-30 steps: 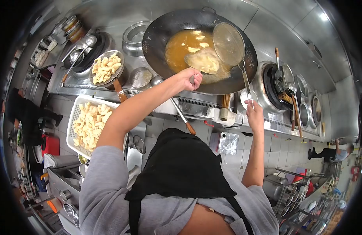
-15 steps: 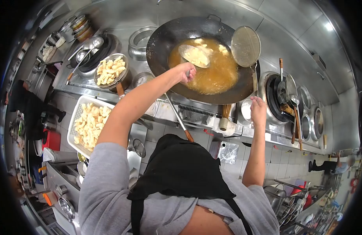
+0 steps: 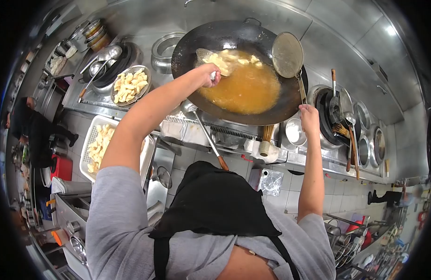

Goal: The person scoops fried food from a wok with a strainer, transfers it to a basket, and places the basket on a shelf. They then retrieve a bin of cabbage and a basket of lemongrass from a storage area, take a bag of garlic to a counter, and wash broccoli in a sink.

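My left hand (image 3: pixel 209 75) is closed around the handle of a perforated scoop (image 3: pixel 202 54), which is over the left side of a large black wok (image 3: pixel 190 44). Pale yellow pieces (image 3: pixel 217 60) lie in and beside the scoop, and a few more float in the brown, bubbling oil (image 3: pixel 246 91). With my right hand (image 3: pixel 310 118) I grip the long handle of a round mesh strainer (image 3: pixel 288 54). Its mesh leans over the wok's right rim, with nothing on it. My left forearm hides part of the stove edge.
At left, a strainer of pale pieces (image 3: pixel 130 86) sits above a white basket (image 3: pixel 88 135) holding more. A ladle (image 3: pixel 206 133) leans on the stove front. A bamboo brush (image 3: pixel 266 140) and metal bowl (image 3: pixel 296 132) are near the wok. Two people (image 3: pixel 38 123) are farther off, left and right.
My left hand and the scoop have moved left and lower into the wok, and more pieces are now in the oil. The strainer has shifted slightly left.
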Tool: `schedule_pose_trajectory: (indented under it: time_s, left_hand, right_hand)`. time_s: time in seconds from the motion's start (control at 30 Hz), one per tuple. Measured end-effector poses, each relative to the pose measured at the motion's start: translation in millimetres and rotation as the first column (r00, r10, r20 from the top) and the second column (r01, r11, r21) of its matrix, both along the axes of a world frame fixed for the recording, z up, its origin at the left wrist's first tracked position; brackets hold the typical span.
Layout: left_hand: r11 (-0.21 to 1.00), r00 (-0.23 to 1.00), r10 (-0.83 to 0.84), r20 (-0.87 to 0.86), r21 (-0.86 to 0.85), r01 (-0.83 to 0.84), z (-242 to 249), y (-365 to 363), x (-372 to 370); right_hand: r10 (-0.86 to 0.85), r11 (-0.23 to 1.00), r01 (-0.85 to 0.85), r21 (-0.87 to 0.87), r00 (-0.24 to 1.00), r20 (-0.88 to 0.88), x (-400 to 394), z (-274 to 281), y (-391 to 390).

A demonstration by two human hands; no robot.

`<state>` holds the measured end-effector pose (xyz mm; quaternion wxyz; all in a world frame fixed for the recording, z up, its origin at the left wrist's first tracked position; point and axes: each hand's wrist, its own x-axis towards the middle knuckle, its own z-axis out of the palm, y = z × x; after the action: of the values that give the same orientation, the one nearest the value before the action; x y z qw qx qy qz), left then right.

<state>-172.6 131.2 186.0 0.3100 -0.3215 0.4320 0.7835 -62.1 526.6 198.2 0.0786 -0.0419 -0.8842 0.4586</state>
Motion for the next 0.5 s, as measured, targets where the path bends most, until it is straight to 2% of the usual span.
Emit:
schedule_pose_trajectory:
  time_s: [0.03,0.13,0.2,0.27,0.3,0.33,0.4,0.47,0.5]
  left_hand:
    - [1.0,1.0,0.004,0.0,-0.001,-0.004,2.4,-0.4,2.7]
    - [0.999,0.999,0.042,-0.014,-0.025,-0.043,5.2,1.8,5.4]
    - [0.998,0.999,0.039,-0.017,-0.038,-0.039,3.3,4.6,-0.7]
    - [0.996,0.999,0.026,-0.042,-0.09,-0.03,-2.7,10.0,-8.3]
    - [0.99,0.998,0.011,-0.063,-0.141,-0.019,-6.2,13.9,-12.6]
    - [0.99,0.998,0.008,-0.067,-0.141,-0.018,-10.4,17.5,-17.2]
    - [0.993,0.997,0.019,-0.074,-0.111,-0.028,-14.9,24.5,-25.2]
    - [0.993,0.997,0.041,-0.07,-0.109,-0.049,-4.0,35.6,-28.2]
    - [0.991,0.993,0.106,-0.06,-0.076,-0.11,-3.9,40.6,-32.9]
  right_hand:
    - [0.004,1.0,-0.004,-0.001,1.0,0.0,-12.4,-7.1,3.2]
    - [0.055,0.985,-0.042,0.164,0.996,-0.073,-49.5,-28.7,0.4]
    - [0.111,0.878,0.046,0.476,0.949,-0.296,-69.7,-33.7,-15.1]
    - [-0.12,0.905,0.114,0.409,0.993,-0.011,-90.7,-25.8,-42.4]
    - [-0.128,0.869,0.048,0.493,0.983,0.13,-110.5,-30.7,-45.9]
    - [-0.2,0.878,0.102,0.468,0.966,0.164,-103.8,-12.6,-68.2]
    - [-0.216,0.871,0.102,0.481,0.958,0.187,-93.4,13.1,-103.3]
    - [-0.191,0.883,0.067,0.465,0.955,0.226,-101.0,14.1,-123.7]
    - [-0.205,0.879,0.062,0.473,0.945,0.256,-107.9,13.6,-133.1]
